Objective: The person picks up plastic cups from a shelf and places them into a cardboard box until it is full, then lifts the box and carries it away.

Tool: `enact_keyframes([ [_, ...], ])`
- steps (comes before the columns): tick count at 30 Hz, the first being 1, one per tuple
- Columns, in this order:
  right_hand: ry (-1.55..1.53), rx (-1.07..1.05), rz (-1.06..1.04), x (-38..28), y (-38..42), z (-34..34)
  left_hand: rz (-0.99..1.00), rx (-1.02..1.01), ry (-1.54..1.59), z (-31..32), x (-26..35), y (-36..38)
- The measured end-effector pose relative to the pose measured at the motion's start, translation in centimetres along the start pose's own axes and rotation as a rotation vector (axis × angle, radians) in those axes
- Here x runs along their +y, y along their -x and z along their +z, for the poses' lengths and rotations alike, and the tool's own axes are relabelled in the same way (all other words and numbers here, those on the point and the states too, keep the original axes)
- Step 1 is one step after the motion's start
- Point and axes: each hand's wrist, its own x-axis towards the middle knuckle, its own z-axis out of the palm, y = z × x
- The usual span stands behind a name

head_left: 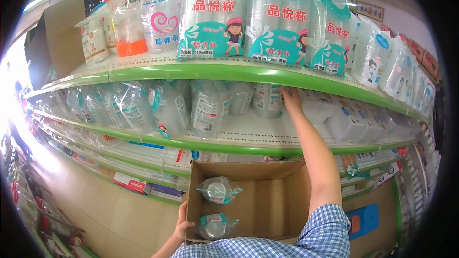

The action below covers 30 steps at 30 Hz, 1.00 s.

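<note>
Green-edged shop shelves hold bagged plastic cups. The right hand [290, 99] is closed on a cup sleeve [267, 99] at the middle shelf; the left hand [182, 223] grips the cardboard box [277, 200], which should be kept level.

— What sits on the top green-edged metal shelf [201, 72]?

— Tall teal-and-clear plastic packs of cups with red lettering [213, 14], an orange-topped clear bag [128, 19], and a clear pack with a pink heart swirl [162, 24].

— And lower right?

— White wrapped packs [344, 119] on the middle shelf, and a blue plastic block [363, 220] near the floor.

— Far left?

— A brown cardboard sheet [64, 33] leaning upright.
</note>
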Motion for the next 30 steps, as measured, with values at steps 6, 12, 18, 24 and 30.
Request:
enact_keyframes([
  [6, 0.004, -0.093, -0.09, 1.7, -4.3, 3.3, -0.011, 0.007, 0.029, -1.1, -1.2, -0.3],
  [12, -0.144, -0.126, 0.189, 0.7, -1.4, 1.5, 0.005, 0.008, 0.031, -0.8, -0.7, -0.1],
  [18, -0.725, -0.234, 0.496, -5.1, 8.6, -7.2, 0.011, -0.025, 0.039, -0.1, 0.5, -0.1],
  [24, -0.931, -0.3, 0.405, -1.2, 16.5, -16.6, -0.004, -0.031, 0.056, -0.9, -0.6, -0.3],
  [30, -0.148, -1.211, 0.277, -5.3, 18.7, -18.9, 0.015, -0.024, 0.043, -0.6, -0.5, -0.6],
])
